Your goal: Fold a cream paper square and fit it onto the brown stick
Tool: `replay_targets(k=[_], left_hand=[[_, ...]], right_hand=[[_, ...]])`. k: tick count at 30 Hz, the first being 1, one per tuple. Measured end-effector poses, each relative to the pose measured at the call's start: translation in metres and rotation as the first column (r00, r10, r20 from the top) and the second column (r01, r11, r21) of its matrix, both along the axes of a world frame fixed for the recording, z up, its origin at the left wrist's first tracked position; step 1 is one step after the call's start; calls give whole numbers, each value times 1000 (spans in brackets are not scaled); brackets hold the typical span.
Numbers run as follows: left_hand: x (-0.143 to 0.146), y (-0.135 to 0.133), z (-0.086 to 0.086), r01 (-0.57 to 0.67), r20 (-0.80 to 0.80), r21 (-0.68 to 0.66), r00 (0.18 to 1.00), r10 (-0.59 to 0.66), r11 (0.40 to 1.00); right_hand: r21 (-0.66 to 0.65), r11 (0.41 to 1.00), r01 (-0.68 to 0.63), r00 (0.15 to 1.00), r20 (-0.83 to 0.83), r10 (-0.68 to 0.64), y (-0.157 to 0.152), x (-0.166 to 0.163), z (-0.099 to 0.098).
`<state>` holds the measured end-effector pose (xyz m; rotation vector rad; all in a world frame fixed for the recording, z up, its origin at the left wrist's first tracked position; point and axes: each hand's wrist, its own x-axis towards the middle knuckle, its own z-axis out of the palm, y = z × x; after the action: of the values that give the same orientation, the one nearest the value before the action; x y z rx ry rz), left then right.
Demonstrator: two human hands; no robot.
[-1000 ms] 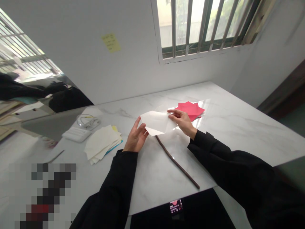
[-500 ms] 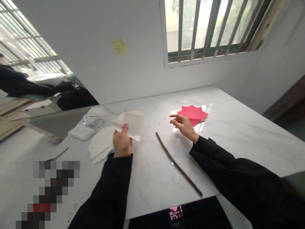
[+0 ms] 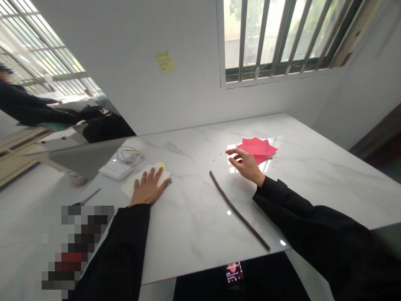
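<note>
Both hands are open and grip nothing: the left hand (image 3: 148,189) lies flat, fingers spread, on a stack of cream paper sheets (image 3: 138,182), while the right hand (image 3: 246,164) hovers loosely curled above the glossy white marbled counter (image 3: 194,225). At two o'clock from the right hand, just beside it, lie matte red paper squares (image 3: 261,148). Between the hands, a thin dark curved stick (image 3: 239,215) runs toward five o'clock. At eleven o'clock from the left hand sit a ribbed white block (image 3: 115,170) and a coiled white cable (image 3: 130,155).

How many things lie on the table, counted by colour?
White or cream: 3 (paper stack, box, cable)
Red: 1 (paper pile)
Brown: 1 (stick)
Total: 5, all on the table
</note>
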<state>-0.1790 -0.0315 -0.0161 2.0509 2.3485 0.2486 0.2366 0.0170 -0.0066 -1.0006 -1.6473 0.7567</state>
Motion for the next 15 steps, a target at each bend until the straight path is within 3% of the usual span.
replay_targets(k=[5,8,11,12,13,15], left_hand=[[1,-1,3,-24,-117,-98,993,13,995],[2,0,5,-32,-138,-127,990,15,991],[2,3,6,-39,-127,-160,992,19,986],[1,4,6,-38,-124,-175,992,16,984],[0,5,6,-36,-121,-188,993,13,981],[-2,7,5,-32,-111,-204,994,10,978]], right_hand=[[-16,1000,0,1000,2,0,7,3,7],[-2,998,-68,998,11,68,-14,5,42],[-14,945,-326,944,36,327,-75,11,92],[-53,878,-475,876,65,478,-101,13,104],[-129,765,-631,760,93,643,-128,15,111],[-305,403,-863,400,75,913,-178,15,105]])
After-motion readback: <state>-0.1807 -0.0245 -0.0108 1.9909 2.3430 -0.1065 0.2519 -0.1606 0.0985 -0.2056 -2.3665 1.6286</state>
